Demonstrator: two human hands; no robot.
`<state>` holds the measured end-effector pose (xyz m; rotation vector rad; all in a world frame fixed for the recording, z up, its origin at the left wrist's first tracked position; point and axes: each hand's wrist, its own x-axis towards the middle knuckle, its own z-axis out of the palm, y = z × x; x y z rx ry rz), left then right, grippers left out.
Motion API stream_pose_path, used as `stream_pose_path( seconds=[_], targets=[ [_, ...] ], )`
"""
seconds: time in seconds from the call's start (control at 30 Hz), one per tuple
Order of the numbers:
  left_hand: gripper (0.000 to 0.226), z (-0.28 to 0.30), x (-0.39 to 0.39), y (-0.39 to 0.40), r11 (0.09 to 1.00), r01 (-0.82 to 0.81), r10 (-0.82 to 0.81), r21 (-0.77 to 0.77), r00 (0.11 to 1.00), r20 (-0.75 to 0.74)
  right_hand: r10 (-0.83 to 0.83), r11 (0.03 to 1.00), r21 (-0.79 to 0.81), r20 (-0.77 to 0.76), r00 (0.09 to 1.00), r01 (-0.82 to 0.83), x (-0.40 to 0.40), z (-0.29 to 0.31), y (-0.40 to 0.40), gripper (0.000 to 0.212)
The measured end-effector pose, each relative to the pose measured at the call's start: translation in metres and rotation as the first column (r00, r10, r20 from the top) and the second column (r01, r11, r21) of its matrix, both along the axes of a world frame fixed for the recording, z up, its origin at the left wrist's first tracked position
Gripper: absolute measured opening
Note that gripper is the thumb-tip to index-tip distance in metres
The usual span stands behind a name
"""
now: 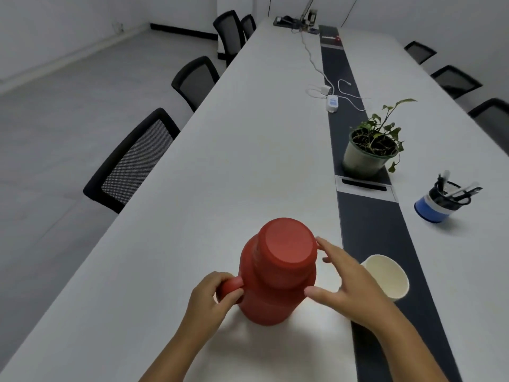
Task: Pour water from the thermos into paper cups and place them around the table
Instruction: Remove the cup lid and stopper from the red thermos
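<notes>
White tabletop [220,161] runs long down a meeting room. Nearest, one red thermos [275,274] stands upright, lid on; the left hand [212,296] grips its handle, the right hand [349,285] hovers with fingers spread beside the lid. Probably heavy when full, smooth-sided, best taken by the handle. One empty paper cup [385,277], light and crushable, sits just beyond. Farther off: one potted plant [369,150], one pen holder [443,201].

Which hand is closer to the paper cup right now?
Right. The right hand is spread beside the red thermos, directly next to the paper cup and partly overlapping it in view. The left hand grips the thermos handle on the thermos's far side from the cup.
</notes>
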<state>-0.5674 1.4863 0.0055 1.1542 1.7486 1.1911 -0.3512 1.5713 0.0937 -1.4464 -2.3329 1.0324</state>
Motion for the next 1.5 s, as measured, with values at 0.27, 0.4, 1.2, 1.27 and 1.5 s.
stream_pose_path(
  seconds=[0.27,0.4,1.2,1.27,1.5],
  targets=[
    [0.013,0.001,-0.005,-0.005,0.984,0.164,-0.139,0.065,0.947,-0.288,-0.041,0.963,0.254,0.486,0.873,-0.096,-0.081,0.040,0.003,0.088],
    [0.011,0.003,-0.013,-0.004,0.974,0.221,-0.201,0.052,0.945,-0.257,-0.037,0.965,0.242,0.509,0.860,-0.102,-0.084,0.046,0.004,0.083],
    [0.008,-0.003,-0.012,-0.006,0.978,0.185,-0.172,0.095,0.977,-0.129,0.001,0.946,0.264,0.578,0.816,-0.188,-0.102,0.052,0.006,0.059],
    [0.008,-0.004,-0.011,-0.007,0.981,0.163,-0.152,0.103,0.982,-0.111,-0.042,0.945,0.289,0.571,0.820,-0.153,-0.100,0.047,0.002,0.065],
    [0.013,-0.006,-0.016,-0.003,0.976,0.206,-0.199,0.071,0.975,-0.099,-0.048,0.934,0.338,0.446,0.894,-0.118,-0.094,0.031,-0.003,0.069]
  ],
)
